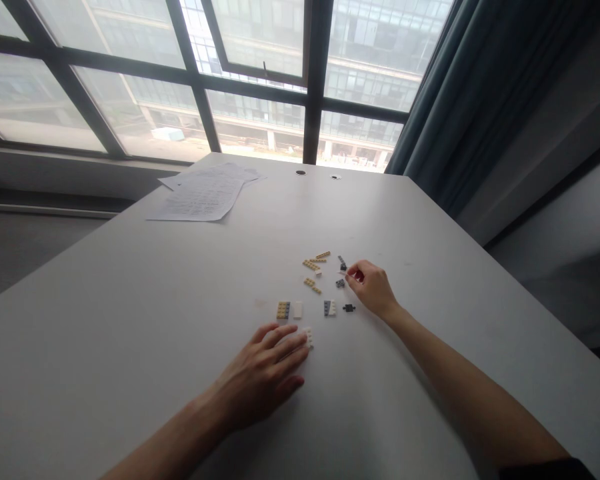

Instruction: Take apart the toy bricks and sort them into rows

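Observation:
My left hand (267, 367) lies palm down with its fingers stretched out and apart. Its fingertips reach a white studded brick (309, 338), partly hidden by them; I cannot tell if they press on it. Just beyond are a tan and blue-grey brick (283, 310) and a smooth white piece (298, 310). My right hand (373, 287) pinches thumb and finger together beside a small black piece (343, 267); what sits between the fingertips is too small to name. Near it lie a grey studded piece (340, 283), a black piece with side pins (349, 308) and a blue-grey and white brick (329, 308).
Several tan plates (311, 265) lie in a loose group on the white table (130, 347), with a small white piece (319, 274) among them. Printed papers (200, 197) rest at the far left. Two round cable holes are near the far edge, before a window and dark curtain (445, 120).

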A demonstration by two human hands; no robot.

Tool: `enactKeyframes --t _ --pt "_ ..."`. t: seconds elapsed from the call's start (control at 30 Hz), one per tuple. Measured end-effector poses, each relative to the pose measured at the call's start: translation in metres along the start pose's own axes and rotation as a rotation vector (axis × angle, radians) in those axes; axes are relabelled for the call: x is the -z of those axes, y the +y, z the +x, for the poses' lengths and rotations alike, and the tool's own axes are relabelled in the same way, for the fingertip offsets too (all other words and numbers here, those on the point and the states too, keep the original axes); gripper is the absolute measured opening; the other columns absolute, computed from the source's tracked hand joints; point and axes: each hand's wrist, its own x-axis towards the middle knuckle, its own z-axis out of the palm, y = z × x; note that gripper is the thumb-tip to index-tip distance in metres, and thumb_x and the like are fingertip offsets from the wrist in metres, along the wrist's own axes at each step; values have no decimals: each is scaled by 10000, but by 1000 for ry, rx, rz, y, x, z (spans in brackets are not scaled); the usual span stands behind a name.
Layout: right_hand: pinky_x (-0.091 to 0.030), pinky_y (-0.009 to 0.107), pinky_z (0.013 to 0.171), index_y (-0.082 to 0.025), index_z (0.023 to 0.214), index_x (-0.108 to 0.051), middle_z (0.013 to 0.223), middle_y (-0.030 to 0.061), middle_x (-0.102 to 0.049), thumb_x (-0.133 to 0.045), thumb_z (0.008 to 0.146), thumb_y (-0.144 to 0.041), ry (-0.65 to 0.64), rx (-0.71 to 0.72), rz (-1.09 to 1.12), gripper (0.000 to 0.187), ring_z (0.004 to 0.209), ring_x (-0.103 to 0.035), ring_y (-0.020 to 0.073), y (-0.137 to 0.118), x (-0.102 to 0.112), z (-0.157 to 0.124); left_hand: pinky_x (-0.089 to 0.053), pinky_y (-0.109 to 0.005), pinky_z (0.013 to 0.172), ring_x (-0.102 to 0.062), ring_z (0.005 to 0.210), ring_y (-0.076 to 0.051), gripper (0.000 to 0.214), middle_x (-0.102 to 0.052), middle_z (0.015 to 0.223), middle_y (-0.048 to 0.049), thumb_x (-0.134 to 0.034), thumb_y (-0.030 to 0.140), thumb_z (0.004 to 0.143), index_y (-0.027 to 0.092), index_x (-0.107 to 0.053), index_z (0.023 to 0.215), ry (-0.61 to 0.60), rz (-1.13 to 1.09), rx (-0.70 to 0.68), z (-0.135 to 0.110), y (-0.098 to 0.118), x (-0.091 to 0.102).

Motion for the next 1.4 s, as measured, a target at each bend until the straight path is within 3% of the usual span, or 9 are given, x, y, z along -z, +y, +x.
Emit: enactKeyframes --t 0.07,0.17,0.3,0.47,0.6,0.7,0.83,1.4 --pt "-429 242 592 -190 751 -599 662 -14 -611 -606 815 -211 -52 -72 146 68 595 -547 128 -15 4 -16 -332 -398 1055 -512 1221 -234 285 -614 1284 -47 -546 315 898 230 -612 1161 -2 0 2 0 0 1" --pt "-433 219 570 -195 785 -603 678 -16 -642 -620 786 -207 -180 -142 304 22 607 -577 122 -38 5 -45 -337 -399 1048 -513 1218 -235 288 -615 1283 -48 -546 311 898 230 -609 1167 0 -4 3 1 1 2" --pt "-427 218 590 -204 893 -631 647 -33 -655 -605 764 -140 -370 -189 305 146 580 -578 115 -58 -1 -72 -337 -411 1046 -513 1213 -241 290 -619 1273 -46 -539 309 901 234 -603 1174 -9 -11 10 1 1 1" --pt "-425 232 631 -200 881 -649 664 -23 -674 -617 774 -148 -416 -198 262 122 615 -595 127 -64 -2 -72 -328 -416 1044 -514 1203 -246 288 -616 1280 -40 -531 314 908 229 -601 1175 -14 -11 6 1 1 1" --pt "-432 241 657 -196 998 -675 709 -16 -675 -700 749 -196 -491 -147 189 251 651 -601 139 -61 5 -67 -332 -414 1038 -518 1197 -252 287 -621 1272 -45 -524 314 914 223 -604 1173 -14 -5 -2 1 1 3" --pt "-436 243 681 -210 1110 -676 798 4 -669 -709 755 -213 -501 -36 119 356 699 -596 144 -55 6 -66 -343 -408 1031 -525 1190 -250 285 -628 1258 -50 -533 309 910 223 -609 1170 -13 2 -2 3 2 5" --pt "-437 249 722 -229 1120 -684 883 21 -655 -657 813 -237 -486 49 46 308 743 -594 144 -50 1 -67 -354 -407 1023 -532 1186 -248 290 -633 1250 -50 -543 313 904 228 -611 1172 -12 6 -4 3 2 6" --pt "-417 244 697 -229 1049 -676 912 20 -635 -668 824 -306 -454 86 -3 238 729 -573 138 -52 -7 -73 -367 -403 1023 -538 1185 -249 304 -644 1232 -58 -543 310 898 221 -611 1181 -11 9 -3 5 3 8"
